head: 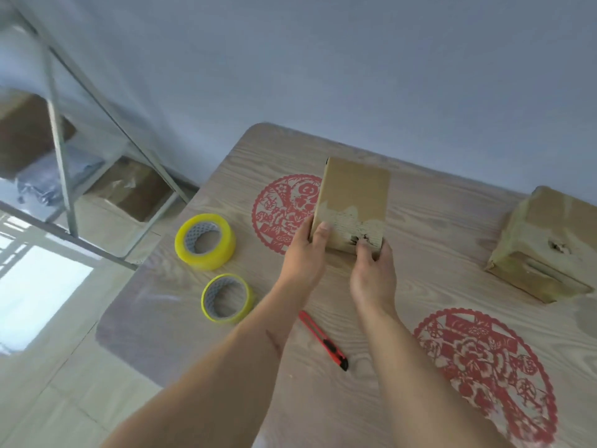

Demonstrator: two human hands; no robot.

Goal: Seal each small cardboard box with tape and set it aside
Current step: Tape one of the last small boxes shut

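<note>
A small cardboard box (pixel 353 195) stands on end in the middle of the wooden table (pixel 436 227), its near face torn and scuffed. My left hand (pixel 305 250) grips its lower left edge with the thumb on the face. My right hand (pixel 374 263) grips its lower right corner. A second taped cardboard box (pixel 542 244) lies at the right of the table. Two yellow tape rolls sit left of my arms, a larger tape roll (pixel 205 242) and a smaller tape roll (pixel 227 298).
A red utility knife (pixel 323 341) lies between my forearms. Red paper-cut decorations (pixel 284 211) mark the tabletop. A metal shelf frame (pixel 61 163) with brown boxes (pixel 135 192) stands on the floor to the left. A wall runs behind the table.
</note>
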